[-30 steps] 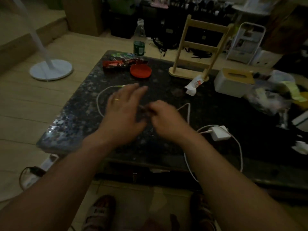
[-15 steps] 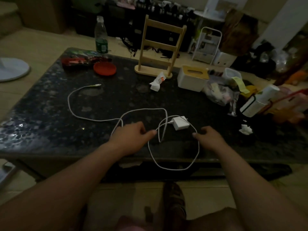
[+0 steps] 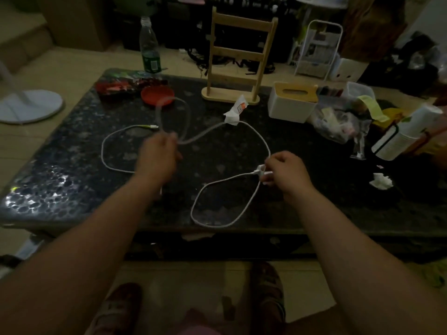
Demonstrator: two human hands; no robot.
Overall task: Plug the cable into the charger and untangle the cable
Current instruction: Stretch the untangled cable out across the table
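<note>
A white cable (image 3: 258, 139) lies in wide loops on the dark stone table (image 3: 314, 189). Its free plug end (image 3: 152, 127) rests at the left. My left hand (image 3: 157, 155) grips a stretch of the cable and holds it lifted, a blurred loop rising toward the red lid. My right hand (image 3: 285, 172) is curled round the white charger (image 3: 262, 174), which is mostly hidden by my fingers. The cable runs into the charger, and one loop hangs near the table's front edge.
At the back stand a plastic bottle (image 3: 150, 48), a red lid (image 3: 157, 95), a red packet (image 3: 116, 87), a wooden rack (image 3: 239, 59) and a tissue box (image 3: 292, 100). Plastic bags (image 3: 338, 122) and a white cylinder (image 3: 406, 134) crowd the right. A crumpled tissue (image 3: 381, 181) lies nearby.
My left hand has lifted the cable up and toward the back. My right hand has closed round the charger. The tight loops by the charger have spread out wider.
</note>
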